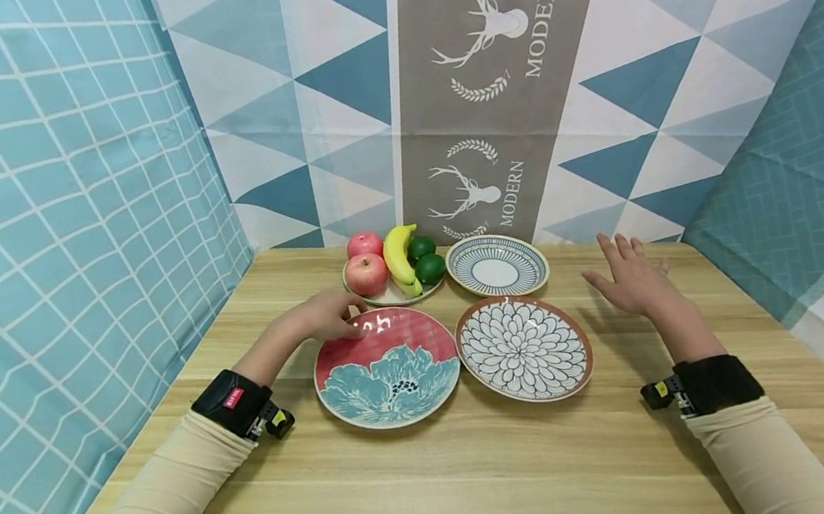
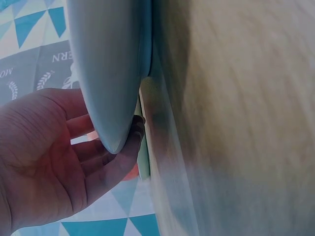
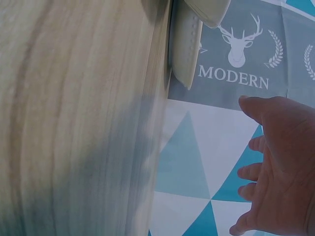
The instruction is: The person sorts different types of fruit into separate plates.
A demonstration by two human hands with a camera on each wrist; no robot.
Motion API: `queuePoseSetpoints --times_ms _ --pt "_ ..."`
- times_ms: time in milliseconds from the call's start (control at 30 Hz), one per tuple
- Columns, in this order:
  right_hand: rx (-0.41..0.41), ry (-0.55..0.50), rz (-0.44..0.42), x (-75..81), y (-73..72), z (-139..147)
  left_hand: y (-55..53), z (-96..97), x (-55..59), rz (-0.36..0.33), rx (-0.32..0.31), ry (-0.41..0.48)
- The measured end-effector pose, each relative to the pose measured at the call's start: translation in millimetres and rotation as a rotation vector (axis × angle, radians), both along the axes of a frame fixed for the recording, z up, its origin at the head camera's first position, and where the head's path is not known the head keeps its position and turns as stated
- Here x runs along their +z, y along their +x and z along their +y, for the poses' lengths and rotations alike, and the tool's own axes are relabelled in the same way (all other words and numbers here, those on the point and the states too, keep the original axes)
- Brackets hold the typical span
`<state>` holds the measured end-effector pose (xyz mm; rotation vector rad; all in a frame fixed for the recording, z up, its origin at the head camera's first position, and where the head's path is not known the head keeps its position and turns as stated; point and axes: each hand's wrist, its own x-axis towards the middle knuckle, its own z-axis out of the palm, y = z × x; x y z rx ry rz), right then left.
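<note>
My left hand [image 1: 328, 314] grips the far-left rim of a red plate with a blue flower [image 1: 387, 377]. In the left wrist view the thumb is on the upper side of the plate [image 2: 106, 64] and the fingers curl under its edge. To its right lies a brown-rimmed plate with white petals [image 1: 523, 350]. My right hand [image 1: 633, 276] is held with fingers spread, right of the plates, holding nothing. The right wrist view shows this hand [image 3: 283, 167] apart from the plate edges.
Behind the red plate, a fruit plate [image 1: 394, 299] bears apples [image 1: 366, 275], a banana [image 1: 399, 260] and green fruits [image 1: 430, 269]. Right of it stands a blue-patterned plate [image 1: 496, 269]. A patterned cloth [image 1: 334, 89] hangs along the back of the wooden table [image 1: 436, 489].
</note>
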<state>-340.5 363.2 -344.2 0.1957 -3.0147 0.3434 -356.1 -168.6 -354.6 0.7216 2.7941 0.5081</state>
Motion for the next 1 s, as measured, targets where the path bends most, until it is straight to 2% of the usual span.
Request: queuePoseSetpoints --times_ms 300,467,600,833,1000 --pt "-0.003 0.009 0.0 1.5 0.9 0.5 -1.5 -3.1 1.9 -0.031 -0.019 0.019" --pt "-0.002 0.003 -0.001 2.0 0.5 0.1 -0.9 -5.9 5.1 -0.055 -0.009 0.017" --pt "0.0 -0.001 0.002 2.2 0.7 0.2 0.9 -7.4 8.2 -0.104 0.013 0.011" --pt "-0.003 -0.004 -0.005 1.0 0.5 0.0 6.5 -9.0 15.8 -0.186 -0.007 -0.026" --pt "-0.004 -0.009 0.003 0.3 0.3 -0.3 11.6 -9.5 20.3 -0.231 0.021 -0.034"
